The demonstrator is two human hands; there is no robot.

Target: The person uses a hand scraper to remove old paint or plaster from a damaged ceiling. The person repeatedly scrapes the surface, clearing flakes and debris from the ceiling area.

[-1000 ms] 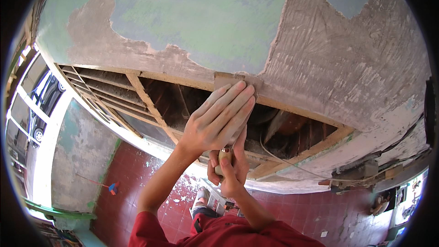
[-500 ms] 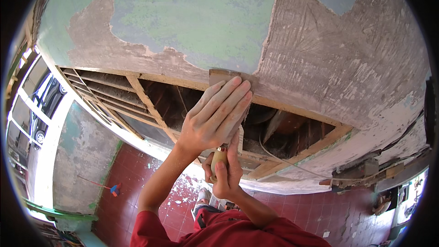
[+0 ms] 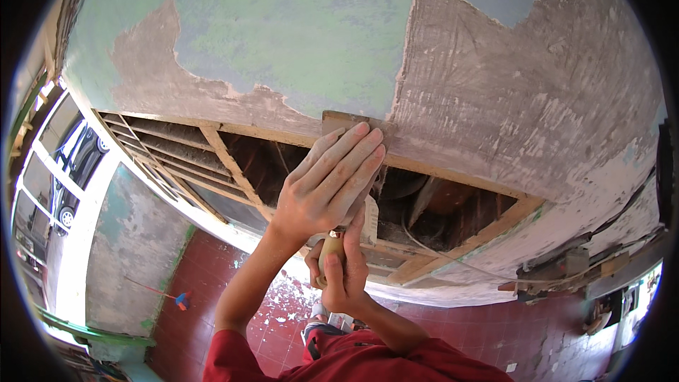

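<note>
My right hand [image 3: 342, 274] is wrapped round the light wooden handle [image 3: 329, 258] of a wide scraper, its index finger stretched up along the tool. The scraper's flat blade [image 3: 341, 122] lies against the wall at the lower edge of the green paint [image 3: 297, 35]. My left hand [image 3: 327, 185] rests flat over the blade with its fingers stretched out, pressing on it and hiding most of it. Bare grey-brown surface [image 3: 481, 85] borders the paint on the right, and a narrower scraped strip runs to the left of the blade.
Just below the blade runs a wooden frame [image 3: 233, 163] with dark, dusty openings. A thin cable [image 3: 453, 262] hangs across its right part. White paint flakes [image 3: 279, 304] lie on the red tiled floor [image 3: 191, 304]. A car [image 3: 74, 170] shows through the opening at left.
The whole view has shifted slightly. Both hands and the scraper stay nearly in place at the paint's lower edge, with the handle a little further left and down in the picture.
</note>
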